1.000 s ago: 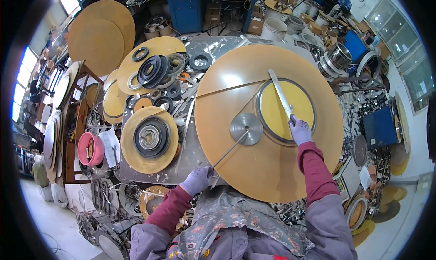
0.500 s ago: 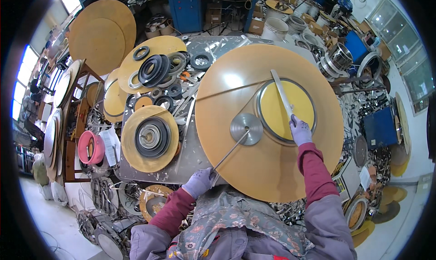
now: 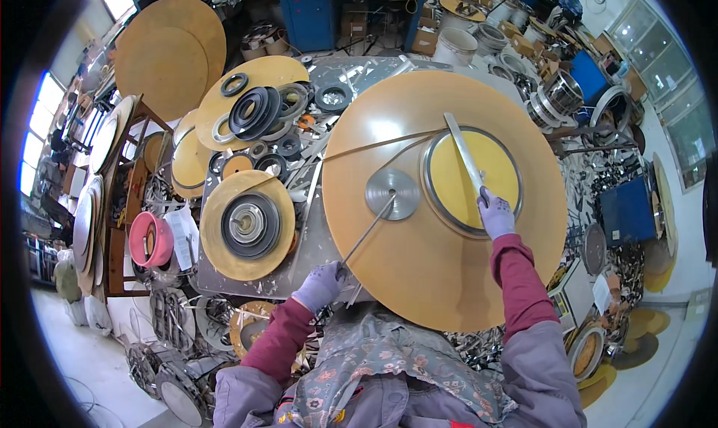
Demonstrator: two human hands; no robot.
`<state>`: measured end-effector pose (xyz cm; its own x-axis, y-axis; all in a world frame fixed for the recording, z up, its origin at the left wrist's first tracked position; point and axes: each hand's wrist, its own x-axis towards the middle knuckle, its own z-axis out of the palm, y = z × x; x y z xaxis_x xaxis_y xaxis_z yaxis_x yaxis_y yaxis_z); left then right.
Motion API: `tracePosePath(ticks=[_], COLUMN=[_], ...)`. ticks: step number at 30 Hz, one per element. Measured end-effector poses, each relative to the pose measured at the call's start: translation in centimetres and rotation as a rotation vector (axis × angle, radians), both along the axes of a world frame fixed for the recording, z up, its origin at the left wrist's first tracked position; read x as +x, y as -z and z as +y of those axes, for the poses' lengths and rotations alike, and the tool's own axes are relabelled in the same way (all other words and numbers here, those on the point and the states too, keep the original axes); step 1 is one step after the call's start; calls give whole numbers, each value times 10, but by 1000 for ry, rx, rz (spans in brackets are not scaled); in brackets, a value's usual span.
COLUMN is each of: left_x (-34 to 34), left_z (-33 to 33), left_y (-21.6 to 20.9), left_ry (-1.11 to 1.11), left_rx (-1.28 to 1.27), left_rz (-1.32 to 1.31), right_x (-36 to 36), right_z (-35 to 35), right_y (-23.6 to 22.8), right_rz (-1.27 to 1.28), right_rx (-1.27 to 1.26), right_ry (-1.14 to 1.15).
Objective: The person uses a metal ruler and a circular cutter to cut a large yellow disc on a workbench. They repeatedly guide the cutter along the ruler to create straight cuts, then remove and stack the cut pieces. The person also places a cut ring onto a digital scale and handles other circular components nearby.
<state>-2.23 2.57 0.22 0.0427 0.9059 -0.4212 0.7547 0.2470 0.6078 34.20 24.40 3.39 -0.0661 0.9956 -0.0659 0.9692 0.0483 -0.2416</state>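
Observation:
My gloved left hand (image 3: pixel 320 286) is closed round the near end of a thin metal rod (image 3: pixel 364 239). The rod's far tip rests at the centre of a small silver disc (image 3: pixel 405 197), which lies on a large round tan board (image 3: pixel 449 293). In my gloved right hand (image 3: pixel 495 212) is the near end of a flat metal bar (image 3: pixel 464 153), laid slantwise across a yellow disc (image 3: pixel 490 155). A dark and silver ring (image 3: pixel 428 179) circles that disc. From the left, a thin strip (image 3: pixel 381 143) stretches over the board to the ring's upper side.
On the grey table (image 3: pixel 310 267), a coiled dark roll (image 3: pixel 274 226) sits on a tan disc (image 3: pixel 217 241) at the left. Behind it are stacked black rings (image 3: pixel 254 114). A pink basin (image 3: pixel 151 241) stands farther left. A blue desk (image 3: pixel 308 20) is at the back.
The small silver disc and the rod tip have moved left and slightly away from me, and my left hand has shifted left and up. The right hand and bar have hardly moved.

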Motion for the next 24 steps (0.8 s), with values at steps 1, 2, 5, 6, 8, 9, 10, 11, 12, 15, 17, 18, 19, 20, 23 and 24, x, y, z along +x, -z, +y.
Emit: tracePosePath(ticks=[1,2,5,6,8,9,10,11,12,15,17,18,19,20,23,24], left_x=[0,0,1,0,0,0,1,2,3,7,9,9,9,10,14,15], left_z=[2,3,3,4,4,4,4,4,4,3,2,2,1,-1,-7,-9], left_y=[-2,-6,-7,-6,-5,-4,-3,-3,-2,-5,-7,-8,-6,-2,-3,-4], left_ry=[-5,-10,-11,-9,17,30,40,49,58,38,51,57,66,74,85,89], left_rx=[3,6,15,20,3,-7,-3,0,3,-11,-3,2,-7,-16,-17,-12], left_rz=[-5,-11,-38,-48,-17,-1,4,9,14,-50,-55,-58,-68,-78,-75,-70], right_x=[2,6,6,6,10,12,13,14,12,8,8,8,9,11,11,12], right_z=[1,2,3,4,6,6,6,6,5,4,4,5,4,3,2,1], right_y=[3,9,7,5,10,13,15,16,15,7,9,11,11,12,13,12], right_rz=[5,10,3,-3,4,8,3,-2,-7,-1,6,10,10,9,22,27], right_rx=[12,24,0,-17,7,18,25,32,38,-21,-19,-18,-8,3,14,16], right_ry=[-11,-21,-9,4,-15,-24,-25,-27,-31,-4,-23,-33,-28,-24,-27,-28])
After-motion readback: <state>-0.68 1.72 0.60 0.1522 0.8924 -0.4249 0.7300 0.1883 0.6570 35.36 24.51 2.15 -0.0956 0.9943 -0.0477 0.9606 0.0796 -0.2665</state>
